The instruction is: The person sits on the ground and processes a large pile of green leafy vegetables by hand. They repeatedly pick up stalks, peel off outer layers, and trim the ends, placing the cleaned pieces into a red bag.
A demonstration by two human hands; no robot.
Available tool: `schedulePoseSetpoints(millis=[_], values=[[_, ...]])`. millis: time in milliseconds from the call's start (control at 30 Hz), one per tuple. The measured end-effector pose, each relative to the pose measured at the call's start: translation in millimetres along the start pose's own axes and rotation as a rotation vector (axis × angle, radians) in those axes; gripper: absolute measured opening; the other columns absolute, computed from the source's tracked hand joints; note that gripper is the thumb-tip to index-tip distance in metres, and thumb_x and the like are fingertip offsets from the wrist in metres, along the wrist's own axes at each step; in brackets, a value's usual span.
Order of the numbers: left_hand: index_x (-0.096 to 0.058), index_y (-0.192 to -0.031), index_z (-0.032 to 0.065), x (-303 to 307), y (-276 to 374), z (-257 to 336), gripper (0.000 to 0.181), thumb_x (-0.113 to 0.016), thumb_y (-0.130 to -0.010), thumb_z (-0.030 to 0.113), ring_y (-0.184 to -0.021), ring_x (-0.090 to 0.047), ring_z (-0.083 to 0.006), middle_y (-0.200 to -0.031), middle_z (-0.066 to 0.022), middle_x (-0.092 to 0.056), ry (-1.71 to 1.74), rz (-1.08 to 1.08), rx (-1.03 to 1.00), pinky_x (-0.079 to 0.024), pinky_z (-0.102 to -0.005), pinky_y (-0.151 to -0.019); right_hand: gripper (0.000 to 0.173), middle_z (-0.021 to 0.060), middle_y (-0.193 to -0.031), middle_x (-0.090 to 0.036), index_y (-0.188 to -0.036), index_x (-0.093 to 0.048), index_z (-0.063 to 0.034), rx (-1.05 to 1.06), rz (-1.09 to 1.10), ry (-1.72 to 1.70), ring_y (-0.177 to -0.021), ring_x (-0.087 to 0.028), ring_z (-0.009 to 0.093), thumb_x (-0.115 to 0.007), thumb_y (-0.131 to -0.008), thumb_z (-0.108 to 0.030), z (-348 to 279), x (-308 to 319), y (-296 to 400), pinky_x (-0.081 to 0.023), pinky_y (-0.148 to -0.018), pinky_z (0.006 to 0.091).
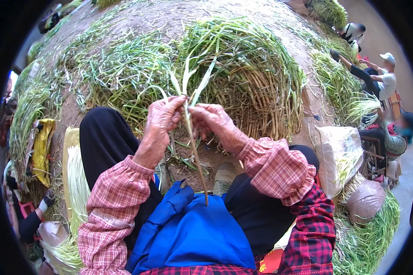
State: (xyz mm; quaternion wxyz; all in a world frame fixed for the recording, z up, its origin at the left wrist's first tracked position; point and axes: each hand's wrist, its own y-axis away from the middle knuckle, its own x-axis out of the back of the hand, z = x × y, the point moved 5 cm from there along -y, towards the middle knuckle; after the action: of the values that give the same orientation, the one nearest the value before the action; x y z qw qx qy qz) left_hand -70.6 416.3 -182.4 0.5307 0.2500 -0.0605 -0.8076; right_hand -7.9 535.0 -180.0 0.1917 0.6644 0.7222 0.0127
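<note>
Both hands meet over the gap between my knees, on one leafy plant stalk. My left hand pinches its upper part between thumb and fingers, where pale green leaves fan out. Close on the right, my right hand has thumb and fingertips at the same part, by a leaf base. The brown lower end of the stalk hangs down over a blue apron. Past the hands lies a big heap of stalks with green leaves. Pale, stripped-looking stems lie in a bundle beside my left knee.
More leafy heaps spread over the earthen floor. A white woven sack with pale stems and a wrapped bundle are at right. A yellow sack lies at left. Several people sit at the right; another person's gloved hand shows at left.
</note>
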Motion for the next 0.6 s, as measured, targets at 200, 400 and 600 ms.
schedulePoseSetpoints(millis=[200,400,600], values=[[-0.057,-0.074,0.0067,-6.6,5.0,-1.1,0.017,-0.059,-0.083,0.020,-0.035,-0.033,-0.0018,-0.051,0.0056,-0.044,-0.069,0.074,0.012,-0.019,-0.0161,-0.032,0.021,-0.0007,-0.062,-0.058,-0.082,-0.060,-0.0047,0.050,0.077,-0.056,-0.048,-0.054,0.005,-0.055,-0.087,-0.024,6.2,11.8,-3.2,-0.041,-0.041,0.0161],[-0.060,-0.090,0.0044,1.5,3.7,-4.9,0.016,-0.058,-0.083,0.018,-0.039,-0.036,-0.0010,-0.058,0.0042,-0.049,-0.131,0.161,-0.023,-0.021,-0.0147,-0.031,0.021,0.0021,-0.060,-0.058,-0.077,-0.061,-0.0024,0.011,0.142,0.075,-0.048,-0.054,0.007,-0.053,-0.084,-0.020,13.7,11.9,-7.4,-0.041,-0.040,0.0206],[-0.061,-0.084,0.0042,-2.4,8.0,-5.9,0.012,-0.058,-0.084,0.016,-0.037,-0.032,-0.0004,-0.049,0.0073,-0.043,-0.198,0.156,-0.112,-0.020,-0.0160,-0.035,0.031,0.0107,-0.058,-0.056,-0.065,-0.055,0.0007,0.145,-0.037,0.572,-0.057,-0.057,0.023,-0.046,-0.081,-0.024,16.7,6.6,-4.9,-0.045,-0.051,0.0365]])
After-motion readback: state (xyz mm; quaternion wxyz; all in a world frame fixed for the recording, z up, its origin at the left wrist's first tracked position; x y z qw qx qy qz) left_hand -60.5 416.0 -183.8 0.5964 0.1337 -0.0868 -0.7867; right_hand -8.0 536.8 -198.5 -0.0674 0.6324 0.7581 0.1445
